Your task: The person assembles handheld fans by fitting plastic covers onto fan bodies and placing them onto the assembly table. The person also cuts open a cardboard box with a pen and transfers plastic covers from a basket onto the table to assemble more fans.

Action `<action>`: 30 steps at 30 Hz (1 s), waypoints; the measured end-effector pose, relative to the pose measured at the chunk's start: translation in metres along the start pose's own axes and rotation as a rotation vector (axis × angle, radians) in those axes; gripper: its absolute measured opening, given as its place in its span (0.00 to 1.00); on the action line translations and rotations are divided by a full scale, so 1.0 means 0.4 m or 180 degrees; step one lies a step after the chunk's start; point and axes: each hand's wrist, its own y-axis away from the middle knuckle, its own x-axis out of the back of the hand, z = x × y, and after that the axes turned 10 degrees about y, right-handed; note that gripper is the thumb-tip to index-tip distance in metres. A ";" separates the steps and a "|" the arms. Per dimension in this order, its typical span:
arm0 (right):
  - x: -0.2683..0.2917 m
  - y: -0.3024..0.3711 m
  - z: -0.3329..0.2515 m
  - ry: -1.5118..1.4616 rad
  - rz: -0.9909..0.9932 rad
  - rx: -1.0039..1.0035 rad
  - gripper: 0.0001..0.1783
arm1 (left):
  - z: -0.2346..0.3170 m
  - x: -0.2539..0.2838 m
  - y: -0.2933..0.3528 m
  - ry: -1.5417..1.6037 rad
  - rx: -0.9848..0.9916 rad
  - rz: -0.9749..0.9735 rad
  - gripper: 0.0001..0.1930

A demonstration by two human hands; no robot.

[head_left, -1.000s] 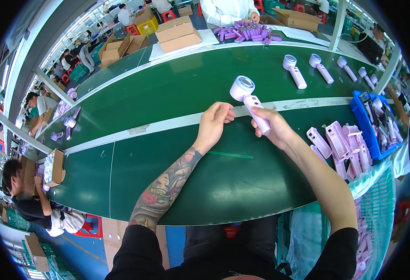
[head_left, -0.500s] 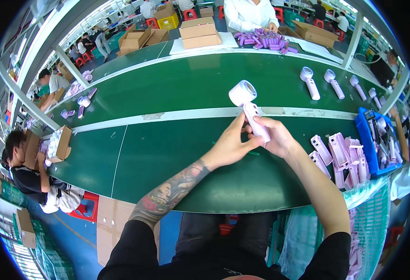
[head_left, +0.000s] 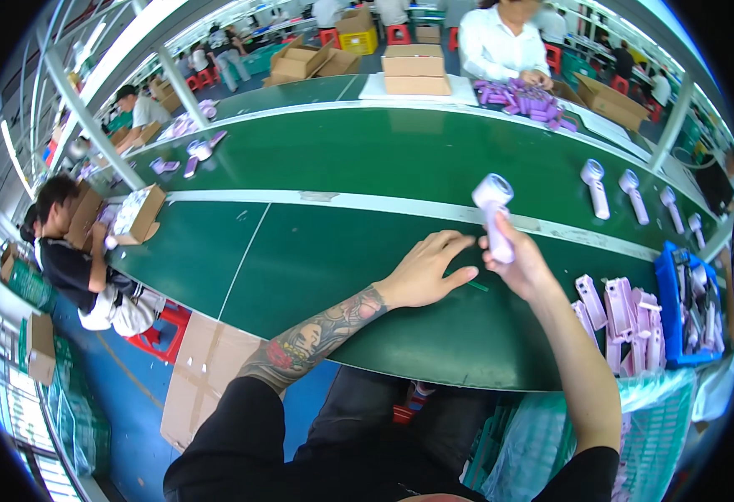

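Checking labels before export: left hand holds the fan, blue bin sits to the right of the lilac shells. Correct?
Wrong hand: the head view shows the right hand holding the fan, while the left hand is open beside it. The blue bin does sit to the right of the lilac shells.
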 end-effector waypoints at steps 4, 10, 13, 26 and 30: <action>0.064 -0.021 -0.048 0.0356 0.0082 0.0100 0.23 | -0.020 0.091 0.096 -0.1218 -0.0577 -0.0397 0.21; 0.260 -0.068 -0.012 0.0659 0.0897 0.0948 0.22 | -0.003 0.114 0.154 -0.1284 -0.0198 -0.0323 0.06; 0.172 -0.058 -0.001 0.0909 0.0831 0.0726 0.25 | 0.001 0.131 0.217 -0.1796 0.0028 -0.0177 0.05; -0.011 -0.001 0.078 0.3543 0.0692 0.0442 0.19 | 0.023 0.129 0.319 -0.2131 0.0012 0.0464 0.05; 0.027 -0.008 0.113 0.3585 0.0824 0.0624 0.16 | 0.114 0.265 0.456 -0.0849 0.0248 0.0814 0.07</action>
